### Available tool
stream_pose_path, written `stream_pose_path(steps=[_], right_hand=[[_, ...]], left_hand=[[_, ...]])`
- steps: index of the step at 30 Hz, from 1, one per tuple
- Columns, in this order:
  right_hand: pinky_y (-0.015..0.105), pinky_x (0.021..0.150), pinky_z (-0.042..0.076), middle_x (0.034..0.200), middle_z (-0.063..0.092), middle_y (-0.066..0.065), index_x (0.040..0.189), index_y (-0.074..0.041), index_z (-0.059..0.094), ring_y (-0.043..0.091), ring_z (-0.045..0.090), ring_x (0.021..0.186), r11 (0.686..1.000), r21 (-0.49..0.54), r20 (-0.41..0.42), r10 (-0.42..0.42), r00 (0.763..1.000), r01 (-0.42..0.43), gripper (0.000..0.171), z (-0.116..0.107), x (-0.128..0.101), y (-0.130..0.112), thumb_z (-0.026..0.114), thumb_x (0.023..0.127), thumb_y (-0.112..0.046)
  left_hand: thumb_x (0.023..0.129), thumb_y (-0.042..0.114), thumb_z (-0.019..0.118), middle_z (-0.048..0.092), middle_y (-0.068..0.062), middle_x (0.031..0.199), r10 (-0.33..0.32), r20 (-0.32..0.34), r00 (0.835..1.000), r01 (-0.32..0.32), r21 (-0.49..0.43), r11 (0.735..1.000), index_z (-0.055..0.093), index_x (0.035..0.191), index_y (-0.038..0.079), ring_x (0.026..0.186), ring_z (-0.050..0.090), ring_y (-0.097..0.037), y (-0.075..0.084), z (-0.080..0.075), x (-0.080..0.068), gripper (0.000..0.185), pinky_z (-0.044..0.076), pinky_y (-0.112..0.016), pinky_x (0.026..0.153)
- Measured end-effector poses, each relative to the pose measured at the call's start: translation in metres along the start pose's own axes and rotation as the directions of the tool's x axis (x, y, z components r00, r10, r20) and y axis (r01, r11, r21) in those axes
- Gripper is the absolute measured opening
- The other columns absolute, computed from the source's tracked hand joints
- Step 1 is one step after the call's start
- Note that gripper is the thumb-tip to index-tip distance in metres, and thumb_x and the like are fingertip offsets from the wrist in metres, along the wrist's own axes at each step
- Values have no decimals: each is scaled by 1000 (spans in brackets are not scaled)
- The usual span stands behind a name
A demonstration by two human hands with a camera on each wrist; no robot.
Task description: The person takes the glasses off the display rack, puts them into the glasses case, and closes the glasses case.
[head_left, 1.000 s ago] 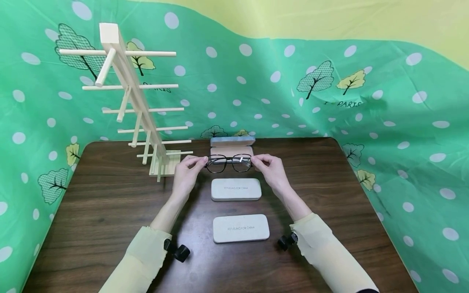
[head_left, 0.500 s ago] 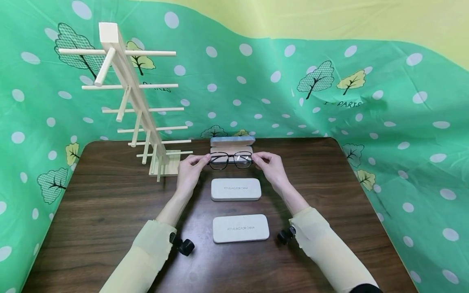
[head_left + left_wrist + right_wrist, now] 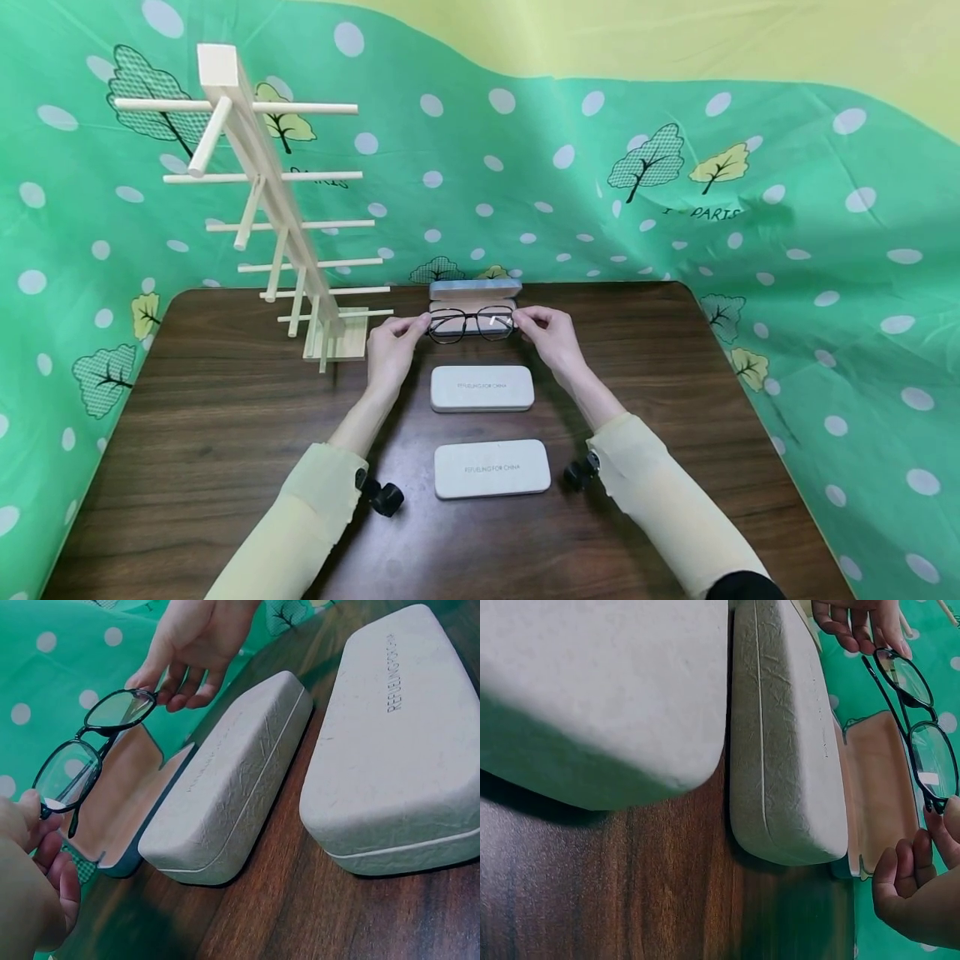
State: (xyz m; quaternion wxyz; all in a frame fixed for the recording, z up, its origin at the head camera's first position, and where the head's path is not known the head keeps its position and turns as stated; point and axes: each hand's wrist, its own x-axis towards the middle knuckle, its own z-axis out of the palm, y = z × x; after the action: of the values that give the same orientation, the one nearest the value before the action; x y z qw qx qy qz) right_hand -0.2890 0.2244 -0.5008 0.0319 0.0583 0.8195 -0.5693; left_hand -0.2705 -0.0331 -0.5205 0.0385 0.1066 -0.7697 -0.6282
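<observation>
I hold the glasses [image 3: 472, 323] level above the open case [image 3: 474, 293] at the far side of the table [image 3: 225, 433]; to do this well, I think both ends should move together, slowly, with no twist of the frame. On the left stands the wooden rack [image 3: 285, 225]. My left hand [image 3: 392, 350] pinches the left end of the frame, and my right hand [image 3: 551, 335] pinches the right end. Two closed cases [image 3: 482, 388] lie nearer to me.
</observation>
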Motion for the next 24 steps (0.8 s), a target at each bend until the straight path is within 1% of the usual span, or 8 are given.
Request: stream_pose_path(steps=[4, 6, 8, 12, 17, 19, 21, 24], right_hand=[[51, 100, 55, 106, 70, 1, 118, 2, 73, 8, 60, 89, 1000, -6, -2, 11, 1000, -11, 29, 0, 3, 2, 66, 102, -20], [50, 100, 55, 105, 70, -1, 118, 2, 73, 9, 60, 90, 1000, -3, -3, 20, 1000, -20, 29, 0, 5, 2, 66, 102, -20], [50, 100, 55, 105, 70, -1, 118, 2, 73, 14, 62, 93, 1000, 5, -6, 30, 1000, -30, 28, 0, 6, 3, 66, 102, -20], [46, 99, 56, 110, 71, 3, 118, 1, 74, 18, 63, 97, 999, 4, -12, 46, 999, -46, 29, 0, 9, 5, 66, 102, -21], [45, 97, 56, 118, 71, 9, 119, 0, 74, 11, 62, 93, 998, -4, -10, 63, 998, -63, 28, 1, 13, 7, 67, 101, -21], [41, 96, 57, 119, 71, 10, 118, 0, 74, 8, 61, 90, 998, -1, -12, 67, 998, -67, 28, 1, 15, 7, 67, 101, -21], [35, 92, 57, 119, 71, 10, 119, 0, 74, 5, 61, 90, 998, -13, -13, 62, 998, -62, 29, 2, 16, 8, 67, 101, -22], [30, 88, 57, 115, 72, 7, 119, 1, 74, 12, 63, 94, 998, -20, -16, 56, 998, -56, 30, 2, 19, 10, 68, 101, -23]], left_hand=[[97, 35, 73, 75, -13, 111, 16, 9, 1000, -17, 24, 1000, 80, 111, 7, 106, 67, -25, -1, 1, 2, 33, 47, -31, 87], [98, 33, 72, 75, -13, 111, 24, 12, 1000, -25, 29, 999, 80, 112, 8, 107, 67, -25, -2, 3, 4, 31, 47, -31, 87], [98, 32, 71, 76, -13, 111, 29, 14, 999, -30, 28, 999, 80, 112, 8, 108, 67, -25, -2, 4, 5, 30, 47, -31, 87], [98, 32, 71, 76, -13, 112, 34, 9, 999, -35, 36, 999, 80, 112, 8, 110, 68, -25, -3, 5, 7, 29, 49, -33, 90], [98, 31, 72, 76, -13, 111, 23, -9, 1000, -22, 44, 999, 81, 112, 10, 111, 69, -26, -5, 7, 8, 27, 51, -38, 94], [97, 31, 72, 76, -14, 111, 16, -16, 1000, -16, 34, 999, 81, 112, 11, 111, 68, -26, -6, 8, 9, 27, 51, -39, 95], [97, 32, 73, 76, -13, 112, 8, -24, 1000, -7, 26, 1000, 81, 112, 12, 112, 68, -25, -6, 9, 9, 27, 50, -39, 97], [96, 33, 74, 75, -13, 112, -13, -38, 999, 14, 17, 1000, 81, 111, 13, 112, 67, -26, -6, 11, 10, 27, 50, -40, 99]])
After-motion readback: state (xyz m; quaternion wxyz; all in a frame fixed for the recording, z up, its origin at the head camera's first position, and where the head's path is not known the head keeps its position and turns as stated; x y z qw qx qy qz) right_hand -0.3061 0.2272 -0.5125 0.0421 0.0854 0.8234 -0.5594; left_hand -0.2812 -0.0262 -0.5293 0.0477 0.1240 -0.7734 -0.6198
